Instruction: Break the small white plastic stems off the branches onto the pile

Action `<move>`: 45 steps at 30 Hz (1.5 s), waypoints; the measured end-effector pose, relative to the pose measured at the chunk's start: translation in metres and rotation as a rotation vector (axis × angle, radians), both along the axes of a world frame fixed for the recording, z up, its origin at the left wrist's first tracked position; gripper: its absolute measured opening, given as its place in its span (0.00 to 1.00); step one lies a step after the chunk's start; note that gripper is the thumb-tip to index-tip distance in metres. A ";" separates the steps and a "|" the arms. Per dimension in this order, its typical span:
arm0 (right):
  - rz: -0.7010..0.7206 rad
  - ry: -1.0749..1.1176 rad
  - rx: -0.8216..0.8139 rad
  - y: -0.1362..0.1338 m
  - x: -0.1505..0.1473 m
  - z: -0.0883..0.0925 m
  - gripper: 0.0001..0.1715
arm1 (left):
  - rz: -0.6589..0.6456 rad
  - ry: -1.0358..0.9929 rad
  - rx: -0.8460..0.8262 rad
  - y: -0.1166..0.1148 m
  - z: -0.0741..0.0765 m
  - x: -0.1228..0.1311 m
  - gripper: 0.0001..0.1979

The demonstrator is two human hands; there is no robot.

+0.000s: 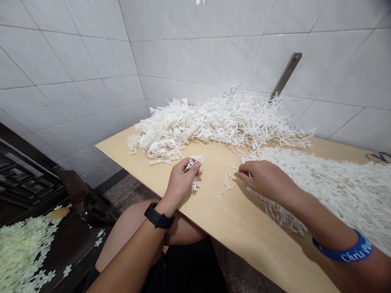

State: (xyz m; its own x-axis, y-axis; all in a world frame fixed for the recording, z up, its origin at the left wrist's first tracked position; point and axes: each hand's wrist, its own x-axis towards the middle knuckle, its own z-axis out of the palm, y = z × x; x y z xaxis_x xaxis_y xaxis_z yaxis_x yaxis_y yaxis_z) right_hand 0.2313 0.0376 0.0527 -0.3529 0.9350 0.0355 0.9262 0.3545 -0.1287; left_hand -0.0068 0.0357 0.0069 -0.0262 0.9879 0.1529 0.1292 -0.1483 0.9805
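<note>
My left hand (181,179) is closed around a small bunch of white branched plastic sprigs (195,185), whose ends poke out above and below the fingers. To its right, my right hand (259,175) pinches thumb and forefinger together. A thin white stick (234,167) shows at its fingertips. Between my hands a few loose white sticks (227,183) lie scattered on the tan tabletop (214,219). Behind them is a large heap of white branched sprigs (214,120).
A wide pile of short white pieces (332,179) covers the table's right side. White tiled walls (207,61) close off the back and left, with a metal bracket (287,73) behind the heap. At lower left, pale flower-shaped pieces (21,248) lie on a dark wooden seat (70,244).
</note>
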 end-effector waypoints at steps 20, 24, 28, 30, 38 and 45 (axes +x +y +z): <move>0.045 0.824 -0.178 -0.018 -0.057 -0.020 0.19 | -0.421 0.092 0.217 -0.006 0.002 0.003 0.14; 0.086 0.802 -0.230 -0.018 -0.055 -0.023 0.21 | -0.310 0.058 0.173 -0.005 0.002 0.002 0.12; 0.073 0.763 -0.242 -0.018 -0.051 -0.020 0.23 | -0.290 0.067 0.164 -0.004 0.002 0.002 0.11; 0.061 0.776 -0.249 -0.017 -0.050 -0.019 0.23 | -0.318 0.087 0.145 -0.005 0.002 0.002 0.11; 0.137 0.767 -0.302 -0.015 -0.054 -0.025 0.31 | -0.441 0.254 0.210 -0.008 0.002 0.004 0.14; -0.212 0.857 0.049 0.004 -0.015 -0.008 0.32 | -0.451 0.318 0.243 -0.010 0.003 0.000 0.18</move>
State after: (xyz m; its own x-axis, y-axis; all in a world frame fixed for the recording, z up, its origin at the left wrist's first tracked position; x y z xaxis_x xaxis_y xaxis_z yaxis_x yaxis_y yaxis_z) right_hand 0.2165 0.0414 0.0451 -0.0058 0.9682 0.2501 0.5654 0.2094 -0.7978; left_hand -0.0067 0.0254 0.0097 0.4715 0.8267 0.3069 0.2825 -0.4713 0.8355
